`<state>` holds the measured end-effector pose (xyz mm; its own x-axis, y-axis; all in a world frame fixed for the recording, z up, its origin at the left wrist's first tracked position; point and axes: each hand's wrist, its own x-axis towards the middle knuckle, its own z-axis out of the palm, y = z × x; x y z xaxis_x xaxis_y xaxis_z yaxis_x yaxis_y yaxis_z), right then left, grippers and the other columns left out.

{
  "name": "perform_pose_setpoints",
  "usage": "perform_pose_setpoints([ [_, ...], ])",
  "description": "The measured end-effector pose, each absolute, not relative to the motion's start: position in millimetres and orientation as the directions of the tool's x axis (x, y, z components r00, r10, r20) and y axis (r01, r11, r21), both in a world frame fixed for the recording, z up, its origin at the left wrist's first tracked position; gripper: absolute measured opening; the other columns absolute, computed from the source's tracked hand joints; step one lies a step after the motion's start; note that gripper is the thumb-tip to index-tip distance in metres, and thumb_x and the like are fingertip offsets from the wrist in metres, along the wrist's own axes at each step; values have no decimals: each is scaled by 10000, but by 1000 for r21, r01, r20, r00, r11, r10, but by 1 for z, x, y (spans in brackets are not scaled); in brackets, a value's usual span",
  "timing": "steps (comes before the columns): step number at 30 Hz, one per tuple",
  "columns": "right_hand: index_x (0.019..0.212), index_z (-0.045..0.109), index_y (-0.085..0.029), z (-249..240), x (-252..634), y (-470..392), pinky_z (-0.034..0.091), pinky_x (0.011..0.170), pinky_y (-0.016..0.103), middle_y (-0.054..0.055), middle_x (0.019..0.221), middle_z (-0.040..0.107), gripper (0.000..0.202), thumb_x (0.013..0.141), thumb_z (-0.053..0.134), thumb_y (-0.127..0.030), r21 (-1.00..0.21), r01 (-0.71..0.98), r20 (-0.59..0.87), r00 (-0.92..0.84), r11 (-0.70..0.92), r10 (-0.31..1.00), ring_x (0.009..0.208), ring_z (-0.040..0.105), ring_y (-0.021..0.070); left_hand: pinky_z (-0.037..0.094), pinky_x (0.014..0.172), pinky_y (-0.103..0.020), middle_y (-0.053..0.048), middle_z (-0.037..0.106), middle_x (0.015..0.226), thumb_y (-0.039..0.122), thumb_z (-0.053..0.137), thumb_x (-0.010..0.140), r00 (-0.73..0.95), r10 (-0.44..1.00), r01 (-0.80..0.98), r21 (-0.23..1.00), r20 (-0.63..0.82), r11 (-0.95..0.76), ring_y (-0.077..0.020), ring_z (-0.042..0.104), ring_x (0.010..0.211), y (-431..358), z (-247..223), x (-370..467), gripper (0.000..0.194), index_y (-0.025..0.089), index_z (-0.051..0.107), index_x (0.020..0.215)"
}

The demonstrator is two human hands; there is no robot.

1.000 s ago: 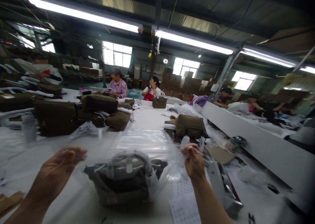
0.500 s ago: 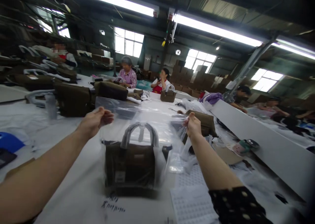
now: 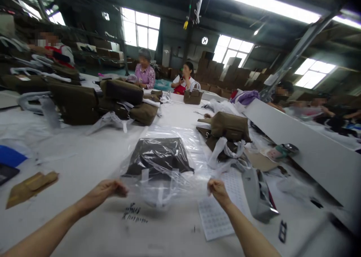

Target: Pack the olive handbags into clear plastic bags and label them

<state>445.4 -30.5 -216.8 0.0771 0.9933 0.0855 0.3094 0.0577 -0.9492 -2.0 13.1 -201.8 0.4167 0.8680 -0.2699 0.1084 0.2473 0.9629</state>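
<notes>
A dark olive handbag [image 3: 160, 155] lies flat on the white table inside a clear plastic bag [image 3: 199, 151], its wrapped handles pointing toward me. My left hand [image 3: 113, 188] is closed at the near left corner of the plastic, fingertips pinched together. At the near right corner my right hand [image 3: 218, 191] pinches the plastic edge as well. Between the two hands the near edge of the plastic stretches across the pale handles. Handwriting [image 3: 135, 213] on the tabletop shows just in front of the bag.
Olive handbags [image 3: 73, 102] are piled at the back left; more bags [image 3: 228, 127] lie at the right. A printed sheet [image 3: 217, 219], a grey tape dispenser-like object [image 3: 258, 195] and a brown paper piece [image 3: 32, 187] lie nearer. A white divider [image 3: 299, 136] runs along the right. Co-workers sit beyond.
The handbag in its plastic has gone from upright to lying flat, handles now toward me. Both hands have come down and nearer, still at the plastic's corners. The view has tilted down.
</notes>
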Motion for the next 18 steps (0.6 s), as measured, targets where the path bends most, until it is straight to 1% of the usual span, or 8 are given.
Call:
perform_pose_setpoints([
  [3, 434, 591, -189, -238, 439, -60, 375, 456, 275, 10, 402, 514, 506, 672, 568, -635, -922, 383, -98, -81, -60, 992, 394, 460, 151, 471, 857, -464, -113, 716, 825, 531, 631, 691, 494, 819, 256, 949, -292, 184, -308, 656, 840, -12, -236, -4, 361, 193, 738, 758],
  [6, 672, 702, -202, -214, 428, -77, 448, 714, 346, 63, 711, 664, 277, 647, 680, -477, -853, 522, -105, -192, 11, 976, 710, 591, 231, 421, 932, -438, -101, 693, 1000, 401, 651, 705, 576, 782, 409, 912, -239, -23, -291, 616, 988, -25, -252, -24, 226, 256, 733, 856],
  [9, 1049, 631, -223, -195, 383, -93, 384, 916, 378, 100, 1088, 592, 499, 628, 713, -479, -716, 640, 38, -363, 279, 931, 1026, 510, 264, 402, 961, -412, -110, 661, 1083, 369, 603, 749, 638, 743, 496, 845, -200, -198, -275, 561, 1086, -30, -259, -48, 188, 263, 728, 841],
  [11, 1155, 554, -201, -205, 337, -106, 416, 893, 369, 112, 1095, 574, 702, 568, 736, -539, -677, 625, 20, -511, 388, 859, 997, 520, 262, 398, 971, -394, -111, 653, 1097, 359, 561, 789, 669, 725, 519, 801, -163, -299, -261, 529, 1125, -30, -260, -57, 196, 253, 722, 825],
  [13, 1122, 559, -150, -232, 293, -120, 455, 828, 389, 127, 1003, 602, 785, 491, 761, -572, -611, 672, -65, -570, 419, 819, 912, 547, 282, 404, 971, -366, -93, 652, 1095, 334, 525, 823, 702, 703, 514, 764, -112, -391, -237, 518, 1132, -29, -257, -59, 205, 245, 707, 854],
  [14, 1069, 581, -133, -247, 276, -125, 461, 808, 399, 136, 977, 609, 726, 504, 763, -551, -560, 710, -98, -569, 428, 816, 899, 550, 293, 404, 973, -351, -77, 657, 1078, 317, 504, 840, 718, 690, 506, 747, -88, -431, -221, 520, 1125, -29, -253, -57, 209, 243, 697, 872],
  [16, 939, 624, -132, -273, 254, -132, 461, 779, 388, 135, 932, 627, 419, 637, 717, -407, -473, 782, -145, -523, 405, 840, 882, 561, 290, 379, 993, -334, -44, 668, 1018, 287, 459, 868, 727, 686, 497, 712, -29, -496, -191, 539, 1080, -27, -243, -49, 223, 239, 675, 897],
  [18, 823, 647, -154, -286, 249, -134, 451, 753, 334, 96, 866, 649, 117, 746, 594, -224, -502, 808, -159, -438, 309, 885, 847, 581, 248, 329, 1026, -341, -16, 673, 937, 284, 426, 885, 696, 717, 516, 666, 40, -538, -170, 563, 1001, -22, -229, -32, 238, 234, 659, 891],
])
